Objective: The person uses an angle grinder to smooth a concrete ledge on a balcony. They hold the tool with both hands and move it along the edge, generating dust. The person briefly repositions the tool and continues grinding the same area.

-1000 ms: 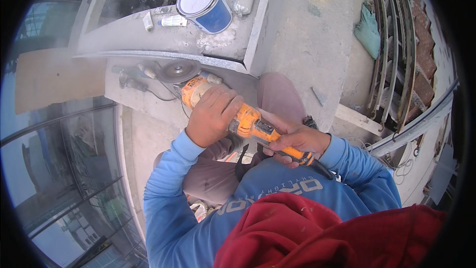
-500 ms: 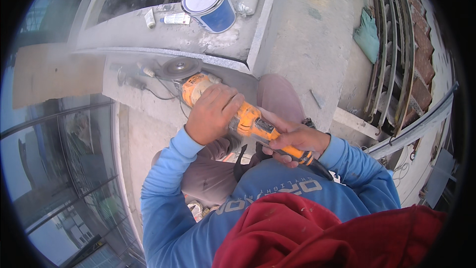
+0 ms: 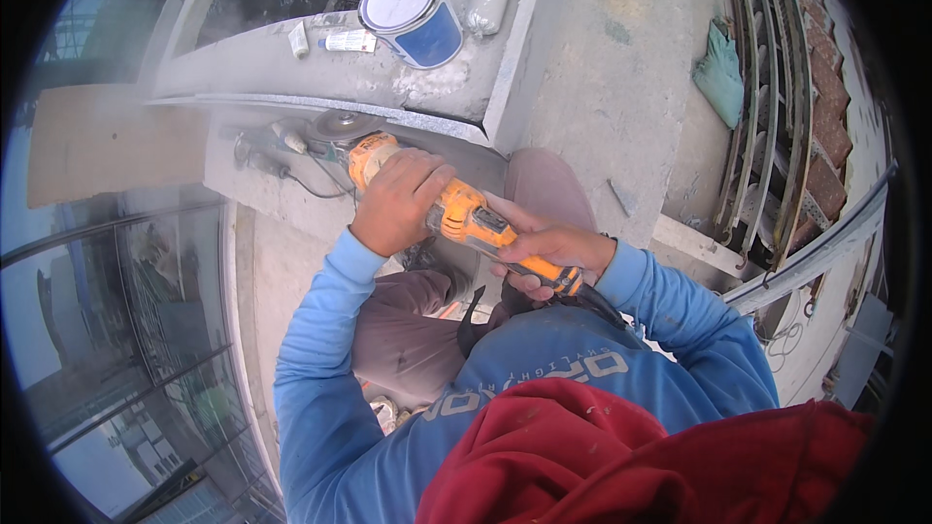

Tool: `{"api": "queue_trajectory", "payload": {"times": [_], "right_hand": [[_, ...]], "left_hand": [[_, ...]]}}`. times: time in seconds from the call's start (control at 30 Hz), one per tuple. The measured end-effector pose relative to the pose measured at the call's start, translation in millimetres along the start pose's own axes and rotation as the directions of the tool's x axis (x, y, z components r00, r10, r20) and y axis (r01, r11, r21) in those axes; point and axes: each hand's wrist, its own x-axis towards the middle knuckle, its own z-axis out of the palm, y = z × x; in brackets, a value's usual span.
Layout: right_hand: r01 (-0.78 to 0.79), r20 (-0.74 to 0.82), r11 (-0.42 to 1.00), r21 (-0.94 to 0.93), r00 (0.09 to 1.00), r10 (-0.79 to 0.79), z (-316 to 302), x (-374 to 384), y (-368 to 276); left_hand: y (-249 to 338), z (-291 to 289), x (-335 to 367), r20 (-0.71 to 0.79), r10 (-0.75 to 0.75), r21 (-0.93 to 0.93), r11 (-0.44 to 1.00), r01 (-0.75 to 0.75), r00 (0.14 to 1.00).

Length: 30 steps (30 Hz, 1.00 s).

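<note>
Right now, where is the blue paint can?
The blue paint can stands at the top of the head view, on the dusty concrete ledge, beyond the orange grinder.

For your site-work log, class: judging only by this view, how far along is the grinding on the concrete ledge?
Done: pale dust lies over the ledge by the blue can, so some grinding seems finished. In hand: the left hand and right hand grip the orange angle grinder, its disc at the ledge edge in a dust haze. How much edge remains cannot be told.
</note>
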Motion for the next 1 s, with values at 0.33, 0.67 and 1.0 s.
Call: {"api": "queue_trajectory", "payload": {"times": [0.33,0.67,1.0], "right_hand": [[0.014,0.004,1.0,-0.002,1.0,-0.014,8.3,-30.5,6.7],[-0.029,-0.048,0.999,0.023,0.998,0.03,18.7,-58.1,14.4],[0.011,-0.027,0.999,-0.034,1.0,-0.011,10.3,-33.2,6.0]], "left_hand": [[32.1,-5.7,9.9,-0.009,0.032,0.021,0.999,-0.032,0.999],[55.8,-9.5,16.6,-0.022,0.061,-0.01,0.998,-0.061,0.998],[32.1,-2.4,10.0,-0.021,0.036,-0.008,0.999,-0.036,0.999]]}}
